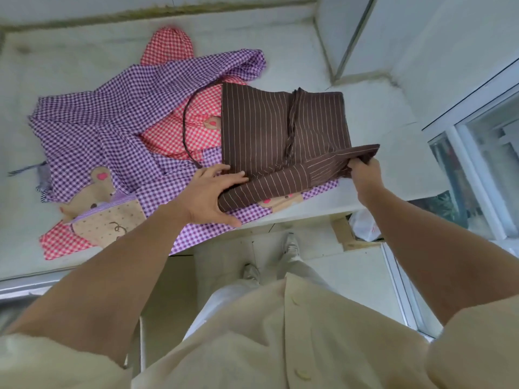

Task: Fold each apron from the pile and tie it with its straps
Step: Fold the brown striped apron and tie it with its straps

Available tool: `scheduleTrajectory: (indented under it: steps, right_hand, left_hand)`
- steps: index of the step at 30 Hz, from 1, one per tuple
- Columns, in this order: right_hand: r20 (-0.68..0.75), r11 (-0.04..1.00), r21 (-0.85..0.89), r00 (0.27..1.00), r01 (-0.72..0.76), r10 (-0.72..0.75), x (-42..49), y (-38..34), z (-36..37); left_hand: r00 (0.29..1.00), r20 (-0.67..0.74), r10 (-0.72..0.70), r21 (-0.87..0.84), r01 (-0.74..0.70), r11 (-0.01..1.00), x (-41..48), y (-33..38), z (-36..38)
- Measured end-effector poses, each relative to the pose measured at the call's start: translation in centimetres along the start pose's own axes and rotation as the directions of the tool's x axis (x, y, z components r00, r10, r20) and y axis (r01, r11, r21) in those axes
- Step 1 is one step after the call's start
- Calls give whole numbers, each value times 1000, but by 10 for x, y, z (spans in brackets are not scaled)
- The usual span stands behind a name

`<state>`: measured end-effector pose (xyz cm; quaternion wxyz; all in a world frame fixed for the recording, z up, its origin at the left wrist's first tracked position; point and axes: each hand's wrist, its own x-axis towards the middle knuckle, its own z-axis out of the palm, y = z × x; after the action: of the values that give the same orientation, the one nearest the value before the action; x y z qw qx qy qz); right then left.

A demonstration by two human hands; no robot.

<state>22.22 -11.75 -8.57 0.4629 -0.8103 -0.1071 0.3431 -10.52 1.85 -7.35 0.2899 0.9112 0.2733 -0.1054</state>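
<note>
While both hands fold the brown apron (280,127), its near edge lifts.
Left hand (209,196) grips the fold, right hand (362,175) pinches a corner; next, likely lay it flat.

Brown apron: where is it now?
The brown apron lies right of centre in the head view, atop the purple apron; left hand and right hand grip its near fold.

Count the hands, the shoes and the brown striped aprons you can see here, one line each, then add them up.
2 hands: the left hand and the right hand
2 shoes
1 brown striped apron
Total: 5
</note>
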Motion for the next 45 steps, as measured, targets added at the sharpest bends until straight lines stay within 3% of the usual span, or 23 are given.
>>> scheduleTrajectory:
  steps: [4, 6, 8, 10, 13, 15, 16, 18, 20, 21, 23, 25, 27, 29, 34, 39, 45]
  right_hand:
    - [30, 1000, -22, 1000, 6, -5, 12, -5, -2]
    - [41, 1000, -23, 999, 0, 1, 20, -5, -5]
    - [34, 1000, -16, 999, -10, 11, 27, -3, -8]
    - [46, 998, -64, 999, 29, -26, 30, -1, -12]
    - [99, 968, -196, 985, 159, -142, 32, 0, -16]
    - [105, 931, -295, 976, 213, -190, 32, 2, -17]
    - [96, 918, -326, 974, 224, -204, 34, 4, -19]
    - [96, 903, -351, 968, 250, -230, 37, 6, -22]
    - [121, 891, -366, 963, 269, -241, 41, 6, -25]
    - [137, 884, -375, 960, 278, -243, 44, 6, -26]
    - [169, 865, -400, 952, 302, -254, 48, 6, -26]
    - [173, 852, -408, 944, 328, -280, 51, 5, -25]
    - [143, 851, -398, 939, 343, -312, 53, 4, -26]
    - [128, 842, -402, 932, 360, -338, 56, 0, -25]
    - [131, 776, -540, 944, 325, -304, 63, 4, -22]
    - [122, 765, -475, 894, 435, -432, 65, -4, -24]
    - [168, 708, -588, 915, 391, -366, 79, -8, -16]
  left_hand:
    - [988, -74, 136, 209, -118, 971, 7, -15, 18]
    - [967, -245, 75, 17, -73, 997, 15, -12, 19]
    - [913, -391, -114, -283, -1, 959, 26, -1, 14]
    - [869, -401, -291, -524, 43, 851, 39, 17, 0]
    - [805, -328, -494, -832, 2, 554, 60, 48, -20]
    - [791, -290, -539, -918, -71, 391, 69, 59, -25]
    - [812, -273, -516, -930, -85, 358, 71, 59, -23]
    - [893, -226, -388, -901, -40, 433, 67, 50, -17]
    - [956, -63, -287, -723, 154, 674, 64, 31, -9]
    - [961, 15, -277, -570, 236, 787, 62, 25, -5]
    - [957, 40, -287, -386, 280, 879, 63, 16, 1]
    - [944, -75, -322, -489, 247, 837, 67, 21, 1]
    - [894, -200, -400, -641, 189, 744, 72, 32, -3]
    - [828, -287, -482, -681, 177, 711, 79, 35, -4]
    - [762, -175, -624, -719, 334, 610, 84, 36, 16]
    - [687, -289, -666, -742, 279, 610, 91, 38, 16]
    - [586, -203, -785, -695, 479, 537, 100, 38, 22]
